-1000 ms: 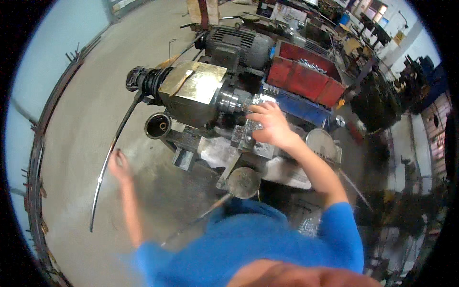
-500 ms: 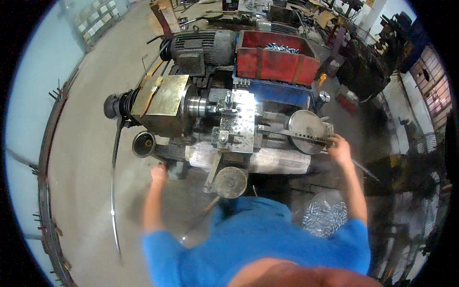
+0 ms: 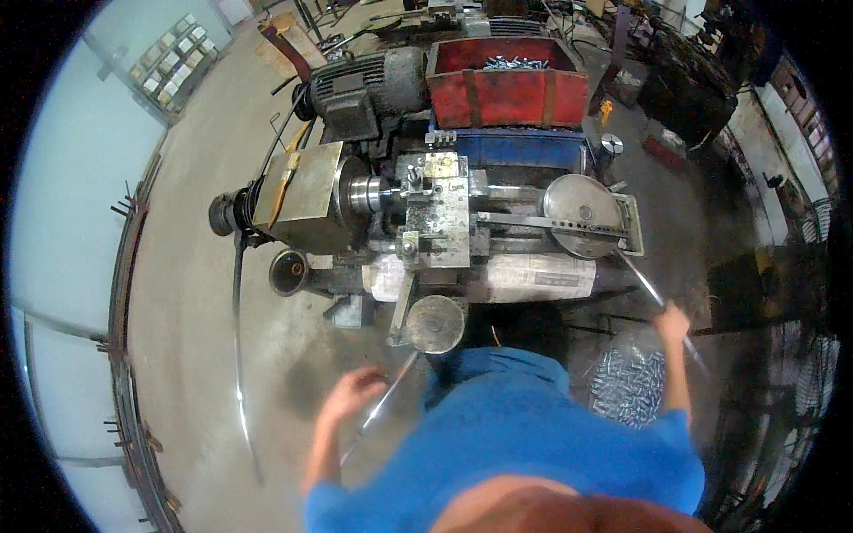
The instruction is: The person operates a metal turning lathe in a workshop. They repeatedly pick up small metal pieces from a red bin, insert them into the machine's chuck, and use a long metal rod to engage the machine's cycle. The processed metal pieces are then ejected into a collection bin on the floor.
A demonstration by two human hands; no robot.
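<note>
My right hand is closed around a shiny metal lever rod, which slants up to the large round disc at the right of a small lathe. On the left, my left hand has its fingers loosely apart beside another lever rod; I see no grip on it. That rod runs up to a smaller round disc at the front of the machine. Above this disc lies the metal cross slide, facing the spindle chuck.
Behind the lathe are a motor, a red bin holding small metal parts and a blue bin. A clear bag of metal parts lies near my right forearm. A black funnel-like cup stands at front left.
My right hand has gone from the large disc's edge down and right onto its rod. My left hand has moved right and down, toward the small disc's rod. The view has shifted slightly.
</note>
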